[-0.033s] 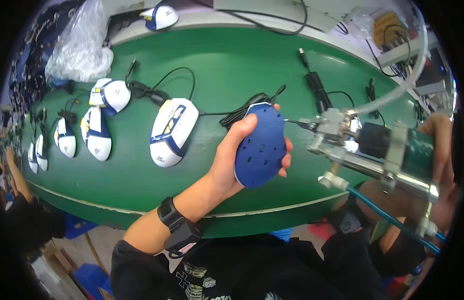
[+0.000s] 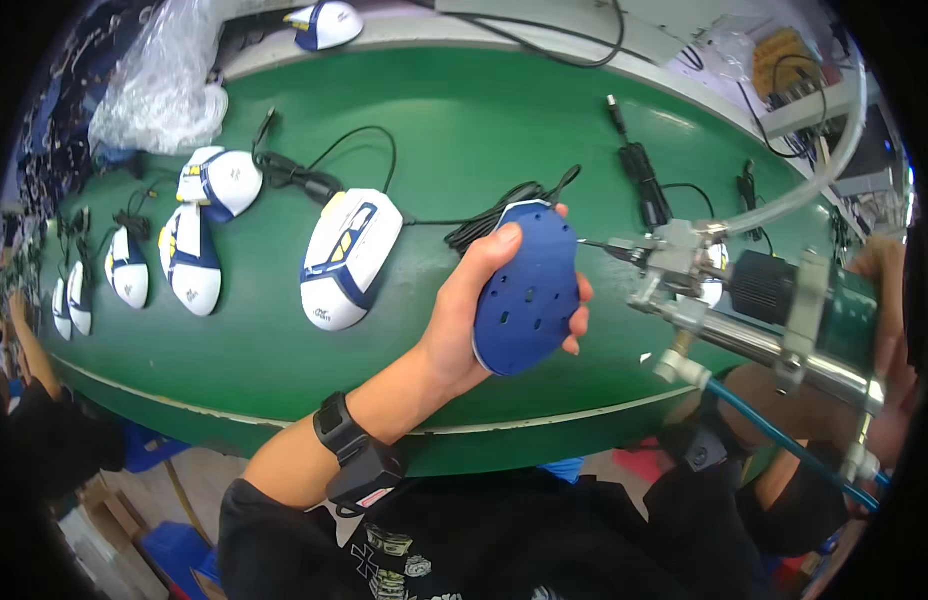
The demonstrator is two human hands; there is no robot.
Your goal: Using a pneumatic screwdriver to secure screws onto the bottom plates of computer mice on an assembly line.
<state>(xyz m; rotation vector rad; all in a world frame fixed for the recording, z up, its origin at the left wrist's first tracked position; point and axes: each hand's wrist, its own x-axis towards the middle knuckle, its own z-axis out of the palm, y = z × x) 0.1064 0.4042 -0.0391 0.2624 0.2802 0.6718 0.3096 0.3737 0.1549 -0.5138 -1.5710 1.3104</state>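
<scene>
My left hand is closed around a computer mouse, its blue underside with small holes turned up, thumb along the left edge and fingertips past the right. At the right, my right hand grips a powered screwdriver with a black and green body, metal tubes and a blue air hose. Its thin bit points left, close to the upper right edge of the mouse; whether they touch I cannot tell. Left of my hand, a white and blue mouse lies on the green table. A coiled black cable lies behind the held mouse.
Several more mice, such as one, line the table's left side. A clear plastic bag lies at the back left. Another mouse rests on the back ledge. A bundled cable lies behind the screwdriver. Another person's arm shows far left.
The screwdriver has drawn back slightly to the right, its bit a little farther from the mouse. My left hand still holds the mouse. The whole view has shifted slightly.
</scene>
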